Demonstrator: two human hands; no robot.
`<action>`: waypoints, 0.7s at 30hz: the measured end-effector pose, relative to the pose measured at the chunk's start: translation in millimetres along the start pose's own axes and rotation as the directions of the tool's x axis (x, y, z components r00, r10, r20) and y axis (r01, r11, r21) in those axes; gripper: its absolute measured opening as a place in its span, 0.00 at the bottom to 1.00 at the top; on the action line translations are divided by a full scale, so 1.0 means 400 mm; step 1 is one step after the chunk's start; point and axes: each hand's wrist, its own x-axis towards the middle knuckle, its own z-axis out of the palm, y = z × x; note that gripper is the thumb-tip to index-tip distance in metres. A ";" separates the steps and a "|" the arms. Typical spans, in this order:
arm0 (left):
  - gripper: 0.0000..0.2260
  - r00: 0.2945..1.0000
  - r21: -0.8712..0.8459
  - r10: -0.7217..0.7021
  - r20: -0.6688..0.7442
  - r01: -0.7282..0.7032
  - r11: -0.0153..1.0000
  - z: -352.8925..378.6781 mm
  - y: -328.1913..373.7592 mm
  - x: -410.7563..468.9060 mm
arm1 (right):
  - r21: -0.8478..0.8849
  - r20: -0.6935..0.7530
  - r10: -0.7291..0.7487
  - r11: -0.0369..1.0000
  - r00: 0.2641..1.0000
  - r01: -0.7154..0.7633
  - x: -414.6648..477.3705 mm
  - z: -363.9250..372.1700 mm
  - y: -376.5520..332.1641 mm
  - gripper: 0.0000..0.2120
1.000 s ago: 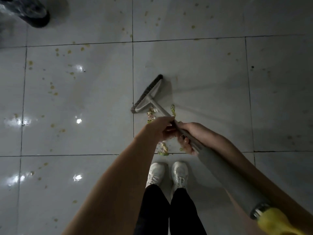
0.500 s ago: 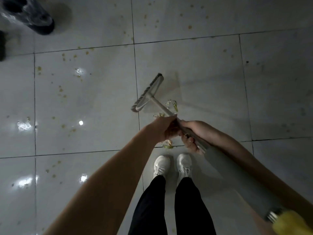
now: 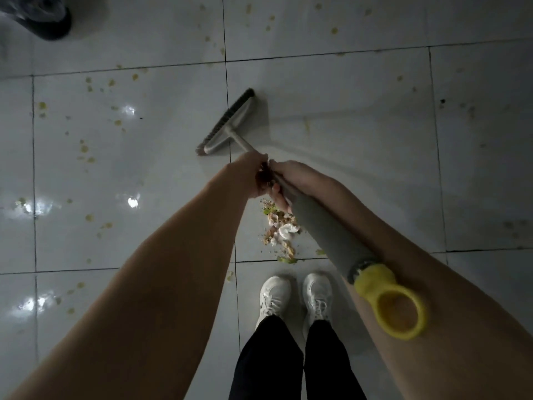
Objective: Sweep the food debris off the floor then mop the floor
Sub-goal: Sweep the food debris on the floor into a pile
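Note:
A grey broom runs from its bristle head [image 3: 227, 124] on the white tiled floor back to a grey grip with a yellow hanging loop [image 3: 396, 306] by my right forearm. My left hand [image 3: 251, 176] and my right hand [image 3: 284, 179] are both shut on the thin handle, touching each other, just behind the head. A heap of food debris [image 3: 279, 229], with peels, crumbs and a white scrap, lies under the handle in front of my white shoes [image 3: 297, 298]. Small yellow-green bits [image 3: 85, 148] are scattered over the tiles to the left and at the top.
A dark round object [image 3: 43, 17] stands on the floor at the top left corner. The glossy tiles [image 3: 360, 145] show bright light reflections on the left. My legs in black trousers are at the bottom centre.
The broom head has been lifted forward and away from the heap, which now lies nearer my shoes. The handle end with the yellow loop has come further into view.

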 end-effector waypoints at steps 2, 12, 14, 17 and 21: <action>0.15 0.993 0.042 -0.104 0.049 0.102 0.994 0.026 -0.050 -0.014 | -0.002 -0.057 0.007 1.000 0.998 -0.007 -0.014 -0.035 0.064 0.16; 0.13 0.946 0.273 -0.273 0.175 0.219 0.937 0.095 -0.217 -0.213 | 0.108 -0.196 0.018 0.994 0.980 0.003 -0.239 -0.062 0.228 0.16; 0.13 0.945 0.201 -0.246 0.216 0.204 0.958 0.103 -0.246 -0.266 | -0.091 -0.196 -0.007 0.996 0.981 -0.012 -0.281 -0.064 0.240 0.17; 0.13 0.938 -0.034 -0.177 0.299 0.196 0.980 0.092 -0.311 -0.345 | -0.251 -0.302 0.018 0.963 0.953 -0.098 -0.336 -0.050 0.277 0.21; 0.15 0.951 -0.243 -0.097 0.294 0.173 0.955 0.023 -0.405 -0.403 | -0.408 -0.332 0.086 0.885 0.939 -0.225 -0.363 0.005 0.358 0.23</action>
